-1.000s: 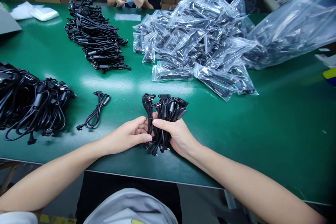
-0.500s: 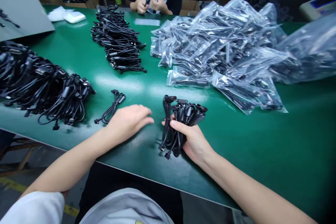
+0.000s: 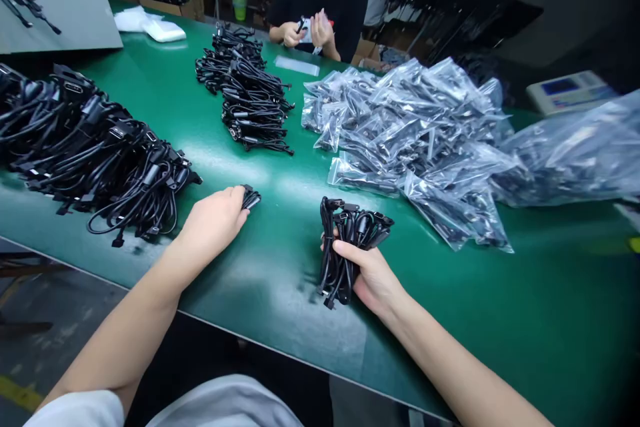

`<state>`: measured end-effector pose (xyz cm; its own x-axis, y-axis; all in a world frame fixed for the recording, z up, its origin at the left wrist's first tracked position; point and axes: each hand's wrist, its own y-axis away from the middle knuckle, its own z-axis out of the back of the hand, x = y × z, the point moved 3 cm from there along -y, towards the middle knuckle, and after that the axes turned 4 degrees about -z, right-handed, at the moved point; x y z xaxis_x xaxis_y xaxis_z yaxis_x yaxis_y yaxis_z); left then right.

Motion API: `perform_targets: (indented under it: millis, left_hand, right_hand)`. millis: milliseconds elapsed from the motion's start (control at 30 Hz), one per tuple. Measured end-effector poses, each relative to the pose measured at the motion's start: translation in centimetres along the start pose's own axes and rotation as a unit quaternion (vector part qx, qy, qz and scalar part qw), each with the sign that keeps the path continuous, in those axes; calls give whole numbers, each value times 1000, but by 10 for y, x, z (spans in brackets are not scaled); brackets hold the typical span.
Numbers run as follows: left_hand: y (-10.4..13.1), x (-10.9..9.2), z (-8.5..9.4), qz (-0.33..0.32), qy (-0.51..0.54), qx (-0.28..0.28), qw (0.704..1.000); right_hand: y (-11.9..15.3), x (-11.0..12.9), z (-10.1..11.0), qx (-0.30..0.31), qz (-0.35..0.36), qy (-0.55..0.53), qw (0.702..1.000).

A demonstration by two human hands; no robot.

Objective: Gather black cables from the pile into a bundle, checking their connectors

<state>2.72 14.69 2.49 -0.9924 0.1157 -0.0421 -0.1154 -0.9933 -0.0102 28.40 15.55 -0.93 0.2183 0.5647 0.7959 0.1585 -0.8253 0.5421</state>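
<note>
My left hand [image 3: 216, 217] lies over a single coiled black cable [image 3: 251, 197] on the green table, its fingers curled round it; most of that cable is hidden under the hand. In my right hand [image 3: 373, 273] is a bunch of black cables [image 3: 345, 243], folded and tied, held upright just above the table with the thumb across the front. Connector ends stick out at the top and bottom of the bunch. Left of my left hand spreads a large heap of similar black cables [image 3: 100, 147].
Farther back is a second pile of cables [image 3: 255, 103]. Cables in clear zip bags [image 3: 400, 127] form a mound at the right, beside a large plastic bag [image 3: 575, 153] and a scale [image 3: 570, 90]. Across the table [image 3: 280, 267] a person [image 3: 320, 20] handles a small item.
My left hand has moved left and closed over the loose cable. My right hand keeps its bunch. The camera view has shifted, and more of the person opposite shows.
</note>
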Motion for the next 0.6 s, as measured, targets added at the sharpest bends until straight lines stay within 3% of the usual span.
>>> perform_targets:
  millis: [100,167,233,300,333,467,600]
  left_hand:
    - [-1,0,4,12,42,-19,999]
    - [-1,1,6,30,60,-23,997]
    - [-1,1,7,42,71,-15,996]
    - [-1,-1,7,43,79,-2,996]
    - [0,-3,7,38,85,4,996]
    - [3,-16,1,-3,109,39,993]
    - [4,-29,-9,-43,119,37,991]
  right_hand:
    - [-21,22,-10,7,53,121,991]
    - [-39,41,-25,9,114,274,955]
    - [-56,63,-48,-12,208,470,858]
    - [-70,83,-80,-39,309,628,713]
    - [-77,91,-97,-40,338,656,674]
    - [-102,113,-175,-32,413,703,578]
    - [-130,111,-267,6,439,740,510]
